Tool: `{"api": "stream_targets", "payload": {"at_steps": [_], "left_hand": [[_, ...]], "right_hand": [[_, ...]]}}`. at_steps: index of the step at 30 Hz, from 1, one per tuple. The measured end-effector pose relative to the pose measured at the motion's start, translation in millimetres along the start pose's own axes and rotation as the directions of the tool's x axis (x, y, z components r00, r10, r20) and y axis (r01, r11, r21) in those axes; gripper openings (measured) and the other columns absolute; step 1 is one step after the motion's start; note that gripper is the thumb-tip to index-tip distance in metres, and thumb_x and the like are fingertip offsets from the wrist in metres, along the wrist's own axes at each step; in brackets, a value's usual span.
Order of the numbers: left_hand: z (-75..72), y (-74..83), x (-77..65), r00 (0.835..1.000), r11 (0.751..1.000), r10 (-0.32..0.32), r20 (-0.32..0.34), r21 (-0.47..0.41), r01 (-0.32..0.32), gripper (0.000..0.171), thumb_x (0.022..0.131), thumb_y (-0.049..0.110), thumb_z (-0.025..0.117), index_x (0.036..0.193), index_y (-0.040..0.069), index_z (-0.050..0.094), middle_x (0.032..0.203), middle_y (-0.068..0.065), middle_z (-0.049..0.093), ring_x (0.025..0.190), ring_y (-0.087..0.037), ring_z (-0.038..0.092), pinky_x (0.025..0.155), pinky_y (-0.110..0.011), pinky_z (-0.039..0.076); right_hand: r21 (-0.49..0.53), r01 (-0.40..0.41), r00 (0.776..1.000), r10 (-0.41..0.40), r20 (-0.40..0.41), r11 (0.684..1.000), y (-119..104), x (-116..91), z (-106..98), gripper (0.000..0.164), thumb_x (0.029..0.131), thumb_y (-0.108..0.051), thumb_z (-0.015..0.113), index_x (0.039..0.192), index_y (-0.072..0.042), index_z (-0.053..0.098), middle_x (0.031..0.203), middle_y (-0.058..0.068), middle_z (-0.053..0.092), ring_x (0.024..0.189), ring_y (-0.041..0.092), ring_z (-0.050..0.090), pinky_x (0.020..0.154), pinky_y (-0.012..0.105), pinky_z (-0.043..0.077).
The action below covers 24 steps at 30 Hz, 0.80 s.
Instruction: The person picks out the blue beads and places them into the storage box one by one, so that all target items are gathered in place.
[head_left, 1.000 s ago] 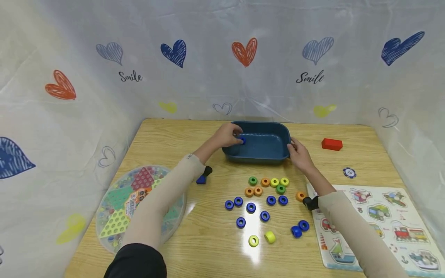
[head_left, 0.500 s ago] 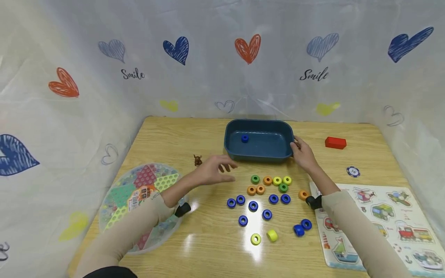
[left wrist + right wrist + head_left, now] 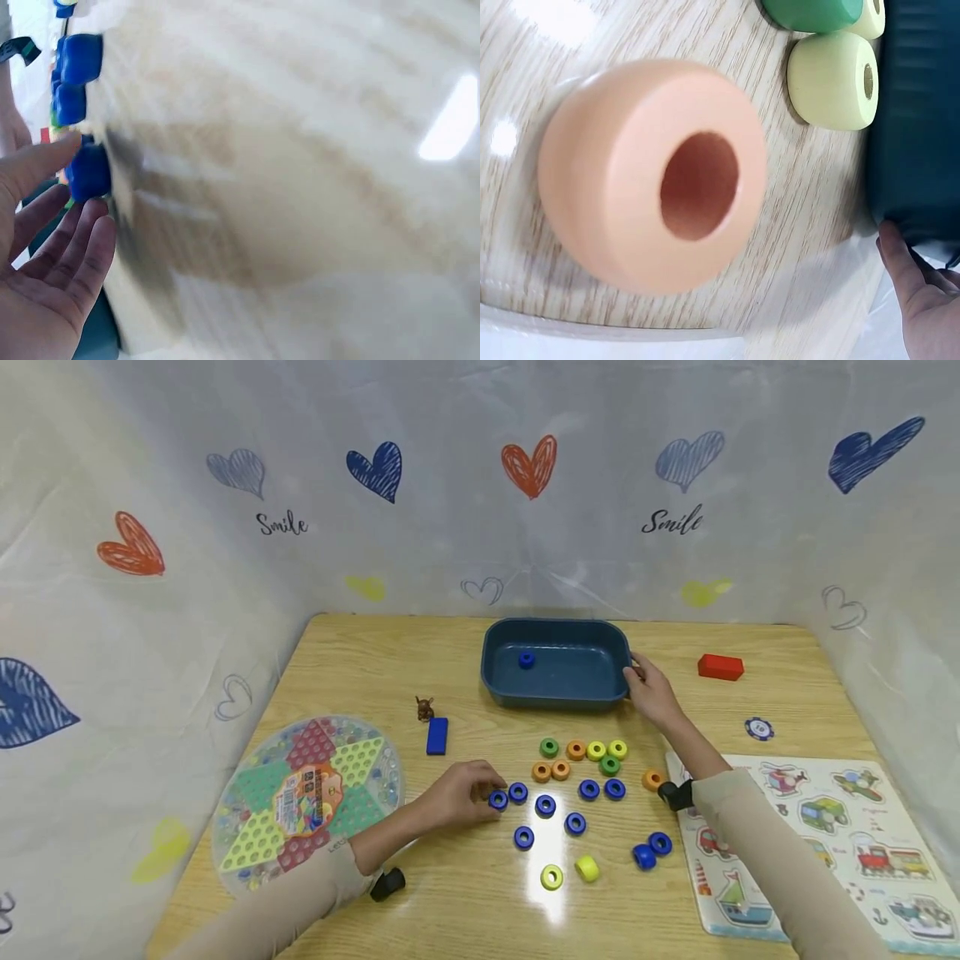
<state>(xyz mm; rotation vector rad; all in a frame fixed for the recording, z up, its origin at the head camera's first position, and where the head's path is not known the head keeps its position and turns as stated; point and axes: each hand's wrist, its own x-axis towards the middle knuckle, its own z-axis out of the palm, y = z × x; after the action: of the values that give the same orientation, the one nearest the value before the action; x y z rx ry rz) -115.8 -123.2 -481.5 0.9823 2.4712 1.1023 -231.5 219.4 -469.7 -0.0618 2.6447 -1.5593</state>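
Observation:
My left hand (image 3: 463, 795) is at a blue ring-shaped bead (image 3: 498, 800) on the table. In the left wrist view, thumb and fingers (image 3: 45, 225) lie on either side of that bead (image 3: 90, 172), pinching it. My right hand (image 3: 654, 692) grips the right end of a dark teal tray (image 3: 555, 702), thumb at the rim; the right wrist view shows its fingers at the tray's wall (image 3: 922, 127). One blue bead (image 3: 527, 659) lies inside the tray, toward the left. Several other blue beads (image 3: 545, 806) are spread over the table in front of it.
Green (image 3: 549, 747), orange (image 3: 576, 750) and yellow beads (image 3: 551, 877) lie around the blue ones. A round game board (image 3: 307, 802), a blue block (image 3: 437, 737) and a brown figurine (image 3: 424, 708) are at left. At right are a red block (image 3: 721, 667), a chip (image 3: 759, 728) and a picture board (image 3: 825, 852).
My left hand has let go of a blue bead in the tray, come back toward me, and reached another blue bead on the table. My right hand has stayed at the tray's end.

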Motion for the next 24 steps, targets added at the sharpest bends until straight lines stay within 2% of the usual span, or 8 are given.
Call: {"api": "stream_targets", "payload": {"at_steps": [6,12,17,24], "left_hand": [[4.0,-2.7,-2.4,1.0,1.0,-0.007,-0.005,0.021,0.007,0.03,0.072,0.008,0.08,0.099,0.005,0.068,0.084,0.0,0.058,0.072,-0.013,0.055,0.063,-0.022,0.047],[-7.2,1.4,6.3,1.0,1.0,-0.007,-0.018,0.011,0.007,0.031,0.072,0.008,0.08,0.1,0.005,0.068,0.085,0.001,0.059,0.074,-0.015,0.056,0.062,-0.023,0.047],[-23.5,10.6,25.8,0.998,1.0,0.016,-0.055,-0.026,-0.017,0.03,0.072,0.005,0.079,0.1,0.004,0.068,0.09,-0.001,0.06,0.076,-0.017,0.058,0.062,-0.024,0.049],[-49.8,23.2,68.2,0.993,0.998,0.057,-0.107,-0.005,-0.058,0.029,0.075,0.008,0.077,0.102,0.005,0.068,0.091,-0.001,0.059,0.076,-0.015,0.058,0.063,-0.02,0.049]], "right_hand": [[0.005,0.003,1.0,-0.003,-0.002,1.0,-5,0,1,0.048,0.102,-0.015,0.033,0.144,0.005,0.021,0.13,0.032,0.042,0.115,0.041,0.045,0.094,0.05,0.038],[0.013,0.01,1.0,-0.01,-0.001,1.0,-6,2,1,0.047,0.102,-0.014,0.033,0.143,0.006,0.022,0.129,0.033,0.042,0.113,0.041,0.047,0.092,0.049,0.04],[0.003,0.008,1.0,-0.008,-0.01,1.0,-3,2,2,0.047,0.101,-0.014,0.034,0.143,0.006,0.023,0.128,0.032,0.044,0.111,0.04,0.049,0.09,0.049,0.041],[0.005,-0.02,1.0,0.02,-0.001,1.0,1,-1,0,0.05,0.102,-0.02,0.033,0.144,0.005,0.02,0.133,0.031,0.039,0.116,0.041,0.044,0.093,0.05,0.039]]}}
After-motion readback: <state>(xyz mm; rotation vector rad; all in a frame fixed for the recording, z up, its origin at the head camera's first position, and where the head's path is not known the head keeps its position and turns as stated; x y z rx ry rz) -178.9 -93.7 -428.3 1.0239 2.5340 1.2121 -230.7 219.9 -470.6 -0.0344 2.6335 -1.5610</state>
